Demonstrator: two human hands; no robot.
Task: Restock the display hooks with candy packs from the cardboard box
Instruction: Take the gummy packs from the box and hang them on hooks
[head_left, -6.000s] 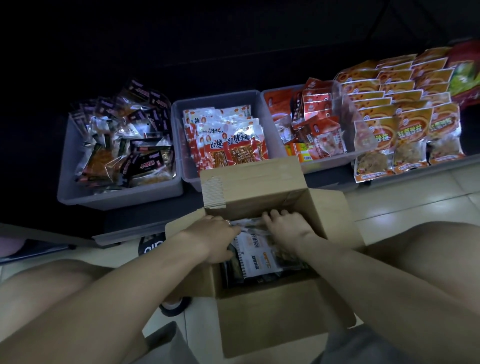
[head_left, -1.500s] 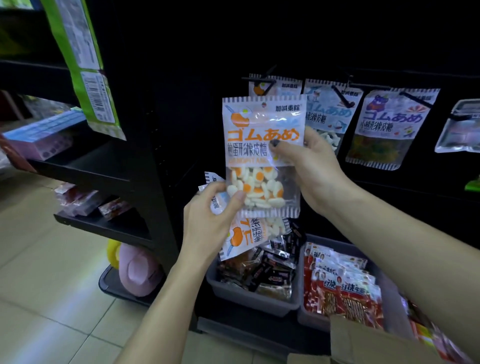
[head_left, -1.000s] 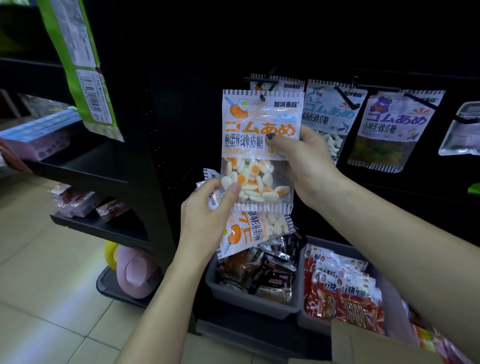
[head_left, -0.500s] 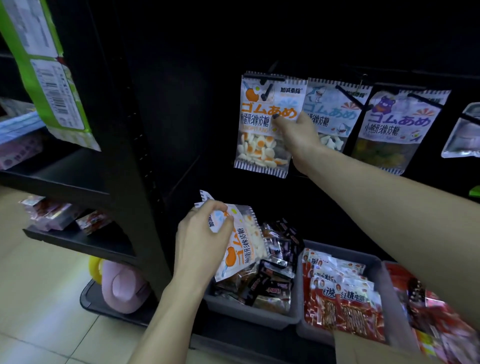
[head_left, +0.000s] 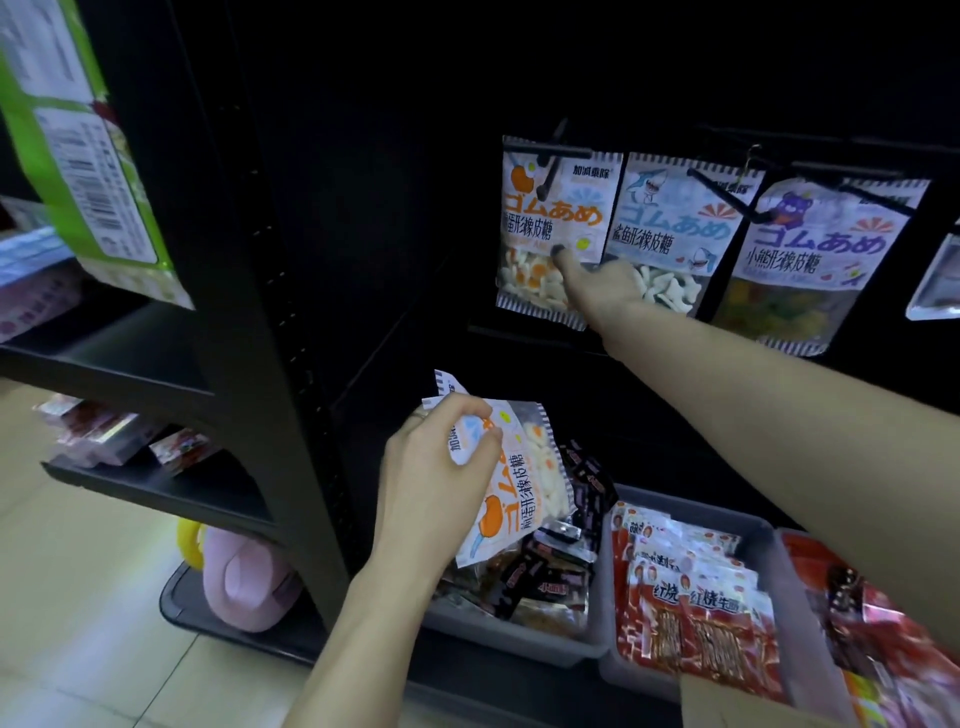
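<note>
An orange egg-candy pack (head_left: 550, 218) hangs on the leftmost black display hook (head_left: 551, 171). My right hand (head_left: 597, 286) reaches up to it, thumb on its front and fingers at its right edge, pinching the lower part. My left hand (head_left: 441, 483) is lower down, gripping a few more of the same candy packs (head_left: 522, 493) by their tops over the bins. Only a corner of the cardboard box (head_left: 727, 701) shows, at the bottom right.
Shark candy packs (head_left: 670, 228) and bear candy packs (head_left: 815, 249) hang on the hooks to the right. Grey bins hold dark snack packets (head_left: 545, 577) and red packets (head_left: 696, 623). Left stands a black shelf unit (head_left: 249, 322) with a hanging green pack (head_left: 88, 156) and a pink object (head_left: 244, 582) at floor level.
My hands took packs out of the box. My right hand lifted one pack to the leftmost hook and slid it on, then slipped a little lower on the pack; my left hand dropped with the rest.
</note>
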